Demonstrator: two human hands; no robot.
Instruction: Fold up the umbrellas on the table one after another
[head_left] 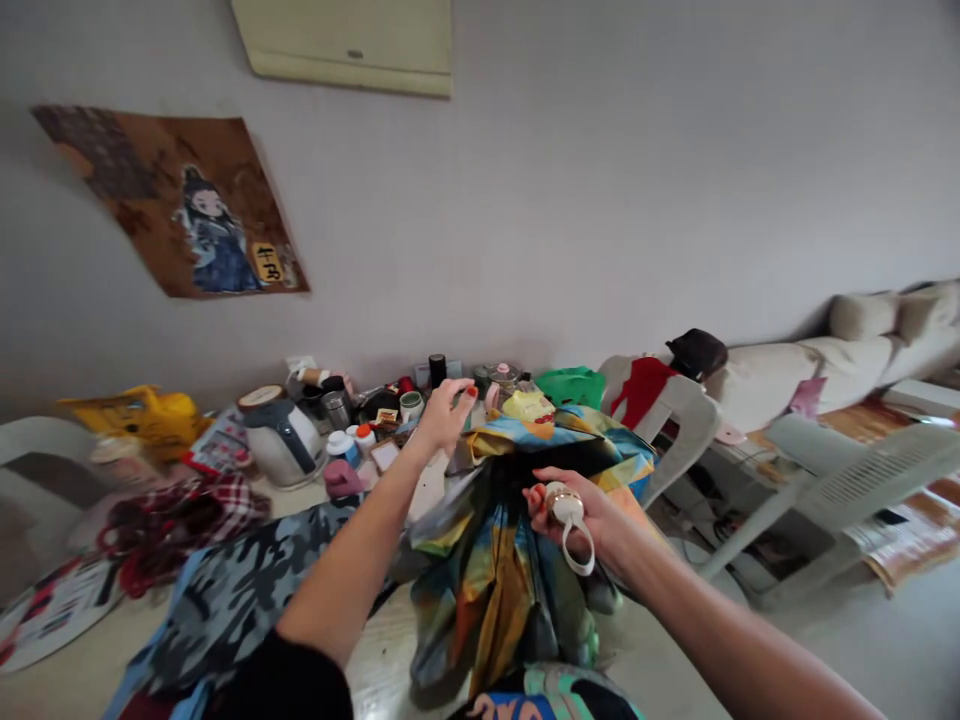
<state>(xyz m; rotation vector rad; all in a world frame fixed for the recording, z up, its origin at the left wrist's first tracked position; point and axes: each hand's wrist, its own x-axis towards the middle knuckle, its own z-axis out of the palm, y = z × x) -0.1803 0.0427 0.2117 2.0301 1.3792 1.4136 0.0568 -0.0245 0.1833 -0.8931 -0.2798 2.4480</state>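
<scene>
A folded, many-coloured umbrella lies across the cluttered table in front of me. My right hand is closed round its white handle, and a white wrist strap loops down from it. My left hand reaches forward over the umbrella's far end, fingers curled and partly apart, close to the fabric and to small jars behind it. Whether it touches the fabric I cannot tell.
A white kettle, bottles and cups crowd the back of the table. Camouflage cloth and plaid cloth lie at the left. A white plastic chair with red cloth, a fan and a sofa stand at the right.
</scene>
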